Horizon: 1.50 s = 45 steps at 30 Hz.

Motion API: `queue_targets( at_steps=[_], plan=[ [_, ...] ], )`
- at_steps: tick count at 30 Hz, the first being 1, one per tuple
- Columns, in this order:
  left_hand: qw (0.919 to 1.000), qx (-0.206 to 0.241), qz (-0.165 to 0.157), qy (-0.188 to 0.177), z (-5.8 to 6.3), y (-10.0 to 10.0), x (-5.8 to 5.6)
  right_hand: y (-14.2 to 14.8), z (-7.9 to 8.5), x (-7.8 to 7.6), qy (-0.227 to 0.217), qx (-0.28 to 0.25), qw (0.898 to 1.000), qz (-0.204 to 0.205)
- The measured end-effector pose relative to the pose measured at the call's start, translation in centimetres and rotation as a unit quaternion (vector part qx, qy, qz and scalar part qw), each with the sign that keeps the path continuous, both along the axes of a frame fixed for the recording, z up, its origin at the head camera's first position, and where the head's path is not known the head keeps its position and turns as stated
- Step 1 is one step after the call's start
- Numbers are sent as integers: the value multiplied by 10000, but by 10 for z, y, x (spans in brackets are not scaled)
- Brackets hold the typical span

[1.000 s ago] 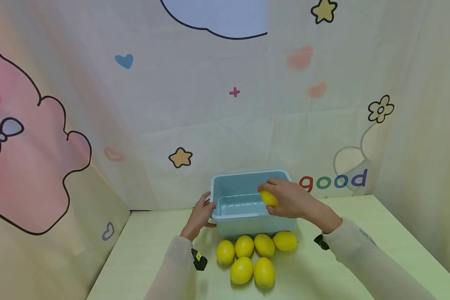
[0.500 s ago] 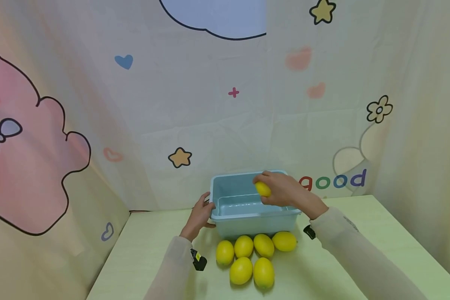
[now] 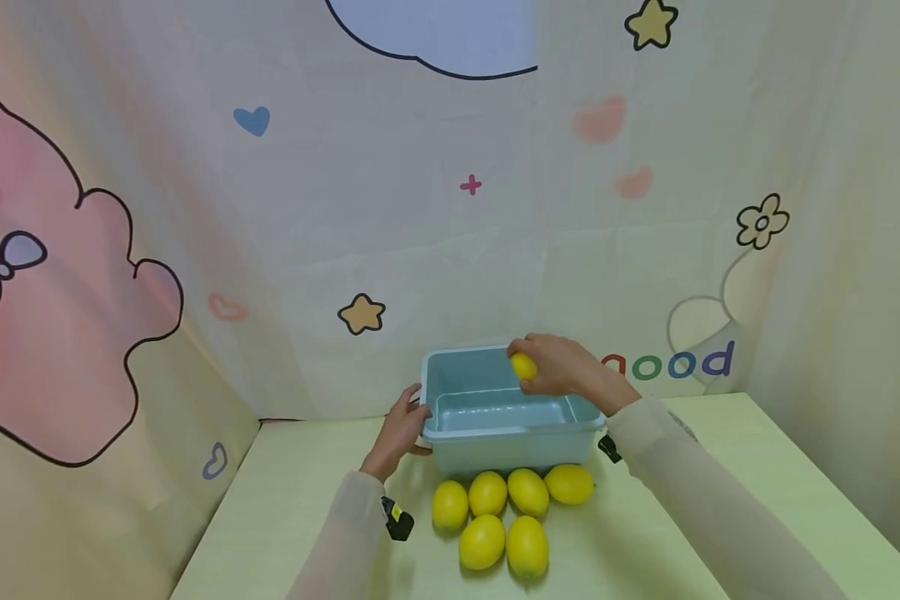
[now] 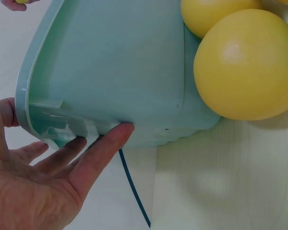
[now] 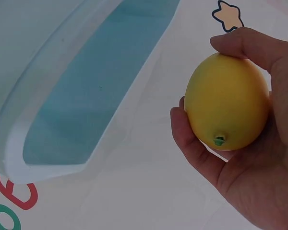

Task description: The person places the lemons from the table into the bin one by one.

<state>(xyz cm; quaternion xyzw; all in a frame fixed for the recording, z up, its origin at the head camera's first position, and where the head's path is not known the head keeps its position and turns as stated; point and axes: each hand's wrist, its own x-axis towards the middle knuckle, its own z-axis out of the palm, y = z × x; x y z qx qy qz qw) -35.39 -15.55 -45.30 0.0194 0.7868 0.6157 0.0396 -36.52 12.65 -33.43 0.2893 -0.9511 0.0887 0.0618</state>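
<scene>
On the left, the left hand (image 3: pixel 399 429) is gripping the end of the light-blue plastic tub (image 3: pixel 510 452), its thumb and fingers spanning the rim. In front of the tub, six yellow lemons (image 3: pixel 527 492) are lying on the pale table (image 3: pixel 300 479), four in the row beside it and two nearer the person. Farther right, the right hand (image 3: pixel 562 367) is clamping a seventh lemon (image 3: pixel 524 367) above the tub's right part; I'm guessing it's weighing little, feeling firm, slightly slippery, hardly fragile, and best taking a grip around its wide middle
</scene>
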Motion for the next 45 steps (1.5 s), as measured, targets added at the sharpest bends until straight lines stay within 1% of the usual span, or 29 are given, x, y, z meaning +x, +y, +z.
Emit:
queue_targets(
  at_steps=[1,3,4,8,10,15,21,28,32,36,38,45],
  plan=[
    [10000,-9,1,-2,0,0,-1,0,1,-2,-37,14,10000,-22],
    [10000,-34,-24,-9,6,1,4,-1,2,-6,-132,43,9999,-82],
    [10000,-36,-37,-11,6,1,4,-1,2,-8,-177,59,9998,-113],
    [10000,3,-43,-31,6,0,5,-1,2,-17,-371,113,9990,-216],
    [10000,32,-33,-19,-1,-2,1,-2,1,-21,-486,136,9984,-267],
    [10000,19,-6,-39,-2,-1,2,-4,-2,-29,-749,210,9964,-335],
    [10000,34,7,-42,0,0,1,-5,-3,-40,-1046,203,9937,-344],
    [10000,23,23,-42,2,0,-3,-7,-7,-52,-1525,130,9866,-557],
    [10000,34,10,-59,2,1,-6,-5,-10,-58,-1906,65,9783,-806],
    [10000,0,53,-49,3,2,-4,-4,-13,-63,-2212,75,9705,-953],
    [10000,-18,56,-27,2,2,-3,-4,-14,-64,-2286,107,9685,-982],
    [10000,10,46,-8,0,1,-2,-9,-10,-65,-2337,161,9662,-1075]
  ],
)
